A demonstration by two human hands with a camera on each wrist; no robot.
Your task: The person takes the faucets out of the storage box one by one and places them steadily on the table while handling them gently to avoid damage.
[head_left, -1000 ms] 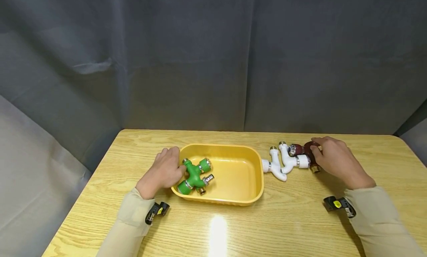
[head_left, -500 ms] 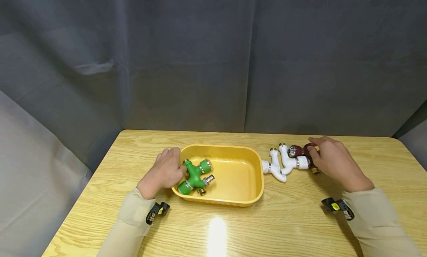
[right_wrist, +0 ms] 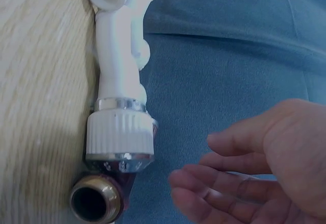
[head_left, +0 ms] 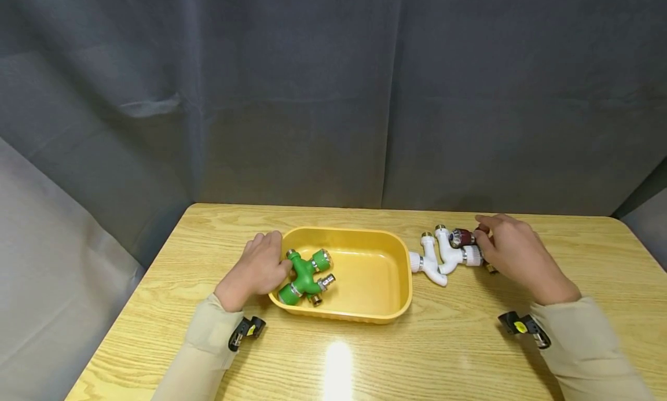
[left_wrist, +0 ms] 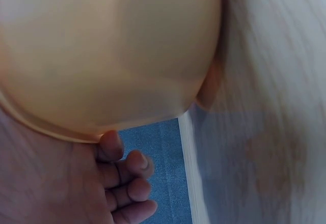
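— Dark red fitting [head_left: 464, 237] lies on the table [head_left: 469, 343], touching the white fitting [head_left: 443, 257]?
— Yes; the right hand [head_left: 508, 253] has loosened, fingers relaxed beside it. Left hand [head_left: 255, 271] stays flat against the yellow tray [head_left: 401, 273].

right hand [head_left: 513, 251] edging left — over dark-red fitting [head_left: 462, 236]

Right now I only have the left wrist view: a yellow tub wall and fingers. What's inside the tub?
Observer: A green cross-shaped plastic pipe fitting lies at the left end of the yellow plastic tub.
Operator: Where is the left hand?
Observer: The left hand rests against the tub's left rim, thumb beside that fitting.
Operator: And the right?
Observer: The right hand, fingers loosely open, hovers by a dark red fitting next to a white one.
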